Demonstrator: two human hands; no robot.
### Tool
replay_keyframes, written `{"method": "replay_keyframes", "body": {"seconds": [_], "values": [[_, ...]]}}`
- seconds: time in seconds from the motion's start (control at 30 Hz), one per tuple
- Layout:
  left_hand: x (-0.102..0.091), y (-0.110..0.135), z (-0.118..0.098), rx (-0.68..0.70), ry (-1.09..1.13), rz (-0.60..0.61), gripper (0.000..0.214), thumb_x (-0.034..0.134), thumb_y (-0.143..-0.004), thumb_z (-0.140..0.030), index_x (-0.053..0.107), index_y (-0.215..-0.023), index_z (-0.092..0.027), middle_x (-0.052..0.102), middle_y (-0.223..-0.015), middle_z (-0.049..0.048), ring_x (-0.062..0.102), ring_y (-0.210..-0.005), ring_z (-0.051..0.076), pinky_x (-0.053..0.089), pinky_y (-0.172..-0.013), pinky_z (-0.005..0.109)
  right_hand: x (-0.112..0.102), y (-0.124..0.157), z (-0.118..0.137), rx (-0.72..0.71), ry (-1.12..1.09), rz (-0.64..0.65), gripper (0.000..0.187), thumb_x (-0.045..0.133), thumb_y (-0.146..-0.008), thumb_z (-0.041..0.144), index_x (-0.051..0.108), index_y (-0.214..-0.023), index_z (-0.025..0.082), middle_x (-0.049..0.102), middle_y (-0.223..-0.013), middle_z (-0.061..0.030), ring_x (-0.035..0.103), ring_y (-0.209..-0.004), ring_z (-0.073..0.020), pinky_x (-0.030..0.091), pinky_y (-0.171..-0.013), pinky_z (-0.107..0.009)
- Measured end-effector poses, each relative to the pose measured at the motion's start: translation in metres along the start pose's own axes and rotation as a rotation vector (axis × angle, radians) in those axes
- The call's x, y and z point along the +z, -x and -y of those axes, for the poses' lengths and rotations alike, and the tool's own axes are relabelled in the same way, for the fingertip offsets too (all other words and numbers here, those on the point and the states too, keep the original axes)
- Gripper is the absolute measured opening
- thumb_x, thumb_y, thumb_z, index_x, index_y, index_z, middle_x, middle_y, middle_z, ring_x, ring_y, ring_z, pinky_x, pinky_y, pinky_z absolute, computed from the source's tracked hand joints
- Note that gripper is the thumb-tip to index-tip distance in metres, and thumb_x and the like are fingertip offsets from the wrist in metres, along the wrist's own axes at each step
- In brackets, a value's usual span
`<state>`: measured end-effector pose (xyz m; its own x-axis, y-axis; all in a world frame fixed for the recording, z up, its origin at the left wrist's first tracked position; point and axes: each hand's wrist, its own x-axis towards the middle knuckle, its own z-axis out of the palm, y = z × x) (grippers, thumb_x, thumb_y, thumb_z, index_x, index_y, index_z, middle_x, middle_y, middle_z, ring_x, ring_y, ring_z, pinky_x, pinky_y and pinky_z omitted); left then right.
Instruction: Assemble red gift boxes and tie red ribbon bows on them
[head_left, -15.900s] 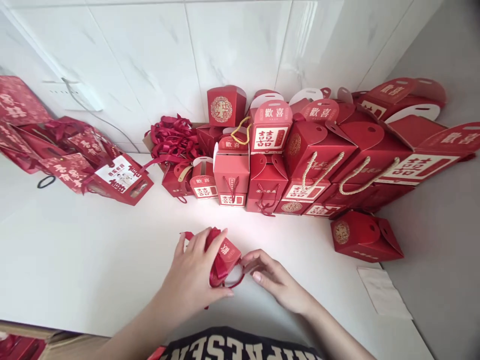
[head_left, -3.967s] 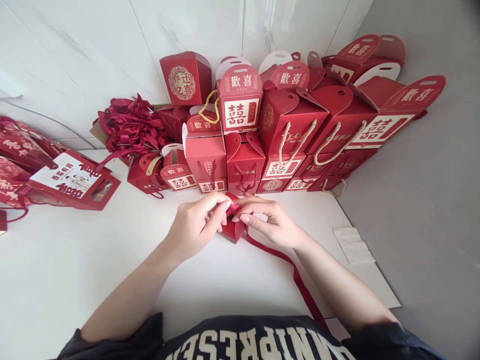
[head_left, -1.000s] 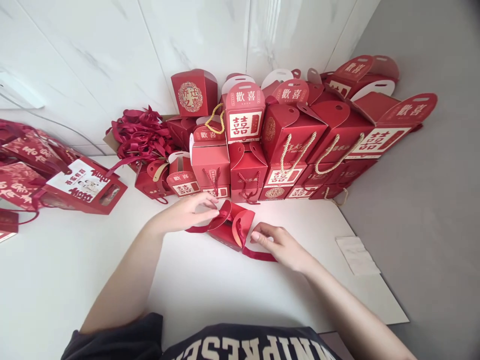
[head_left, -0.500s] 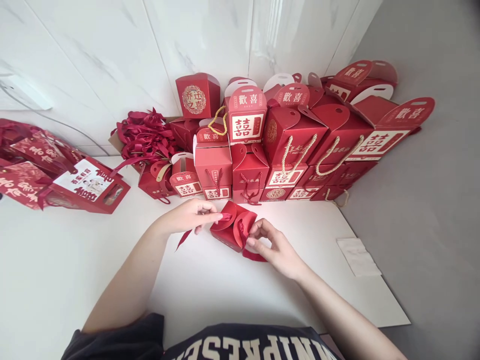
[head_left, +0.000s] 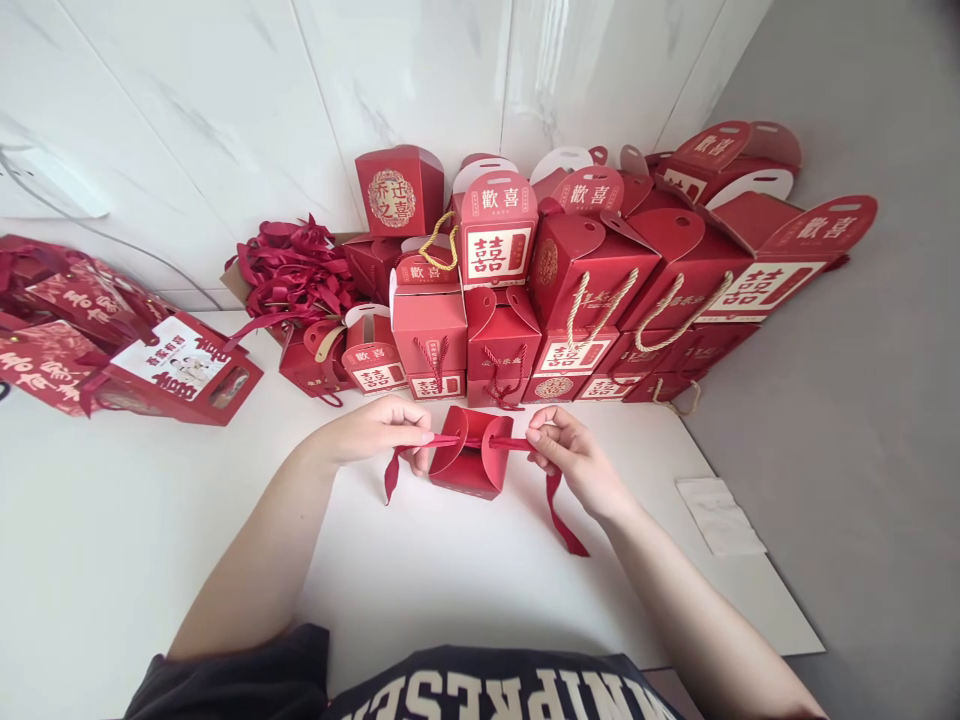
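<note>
A small red gift box (head_left: 471, 474) stands on the white table between my hands, its two rounded top flaps partly raised. A dark red ribbon (head_left: 513, 443) runs through the holes in both flaps and comes out on either side. My left hand (head_left: 390, 432) pinches the ribbon at the box's left, with a short tail hanging below the fingers. On the right, my right hand (head_left: 570, 455) is closed on the other end, and a longer tail droops to the tabletop. Between the hands the ribbon looks stretched nearly straight.
Stacked red gift boxes (head_left: 502, 340) line the wall behind. A heap of loose ribbons (head_left: 296, 270) sits in a carton at back left. Red gift bags (head_left: 176, 370) stand far left. White tissue (head_left: 721, 515) lies at the right by the grey wall.
My right hand has moved right and slightly up, drawing the ribbon out through the right flap. The box has turned a little and now sits squarer to me. My left hand keeps its pinch.
</note>
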<state>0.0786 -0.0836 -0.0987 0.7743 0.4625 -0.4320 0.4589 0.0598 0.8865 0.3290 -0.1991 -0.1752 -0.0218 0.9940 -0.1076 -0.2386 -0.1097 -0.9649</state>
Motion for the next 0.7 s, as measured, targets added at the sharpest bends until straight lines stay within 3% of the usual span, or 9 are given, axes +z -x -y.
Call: {"method": "replay_keyframes", "body": {"seconds": [0.13, 0.23, 0.4, 0.47, 0.57, 0.7], "values": [[-0.014, -0.001, 0.009, -0.045, -0.152, -0.021, 0.03, 0.059, -0.085, -0.038, 0.056, -0.065, -0.016, 0.065, -0.068, 0.0022, 0.055, -0.052, 0.01, 0.044, -0.055, 0.023, -0.009, -0.007, -0.001, -0.065, 0.107, -0.05, 0.025, 0.065, -0.087, 0.041, 0.052, -0.092, 0.021, 0.046, -0.06, 0.0067, 0.044, -0.059, -0.01, 0.033, -0.056, -0.023], [-0.026, -0.005, 0.021, -0.09, -0.267, -0.035, 0.033, 0.062, -0.082, -0.044, 0.059, -0.067, -0.015, 0.062, -0.067, 0.0022, 0.05, -0.052, 0.009, 0.036, -0.048, 0.02, -0.011, -0.011, -0.006, -0.072, 0.189, -0.04, 0.024, 0.064, -0.087, 0.041, 0.053, -0.094, 0.021, 0.047, -0.061, 0.0063, 0.044, -0.06, -0.0108, 0.034, -0.057, -0.024], [-0.043, 0.003, 0.028, -0.139, -0.288, -0.008, 0.035, 0.064, -0.081, -0.048, 0.066, -0.069, -0.015, 0.06, -0.065, 0.0037, 0.053, -0.056, 0.012, 0.04, -0.048, 0.02, -0.014, -0.01, -0.005, -0.1, 0.245, -0.069, 0.022, 0.062, -0.088, 0.041, 0.056, -0.093, 0.02, 0.05, -0.066, 0.0043, 0.044, -0.061, -0.0111, 0.035, -0.056, -0.025], [-0.049, 0.012, 0.025, -0.073, -0.233, -0.005, 0.033, 0.066, -0.081, -0.044, 0.067, -0.068, -0.014, 0.064, -0.073, 0.006, 0.054, -0.057, 0.011, 0.044, -0.051, 0.022, -0.018, -0.01, 0.003, -0.169, 0.257, -0.123, 0.02, 0.063, -0.087, 0.039, 0.057, -0.091, 0.02, 0.051, -0.07, 0.0032, 0.046, -0.063, -0.0114, 0.037, -0.057, -0.025], [-0.054, 0.024, 0.018, 0.149, -0.133, 0.024, 0.034, 0.067, -0.081, -0.039, 0.067, -0.061, -0.012, 0.069, -0.098, 0.0134, 0.054, -0.056, 0.01, 0.047, -0.054, 0.025, -0.023, -0.012, 0.023, -0.299, 0.285, -0.222, 0.016, 0.066, -0.085, 0.034, 0.06, -0.09, 0.02, 0.053, -0.075, 0.0019, 0.049, -0.067, -0.0118, 0.04, -0.06, -0.025], [-0.046, 0.029, 0.003, 0.378, -0.125, 0.053, 0.033, 0.068, -0.081, -0.036, 0.068, -0.057, -0.013, 0.07, -0.11, 0.0174, 0.064, -0.072, 0.02, 0.053, -0.068, 0.032, -0.023, -0.017, 0.051, -0.482, 0.299, -0.349, 0.014, 0.07, -0.082, 0.029, 0.061, -0.089, 0.021, 0.058, -0.083, 0.0002, 0.054, -0.074, -0.0124, 0.045, -0.066, -0.026]]}}
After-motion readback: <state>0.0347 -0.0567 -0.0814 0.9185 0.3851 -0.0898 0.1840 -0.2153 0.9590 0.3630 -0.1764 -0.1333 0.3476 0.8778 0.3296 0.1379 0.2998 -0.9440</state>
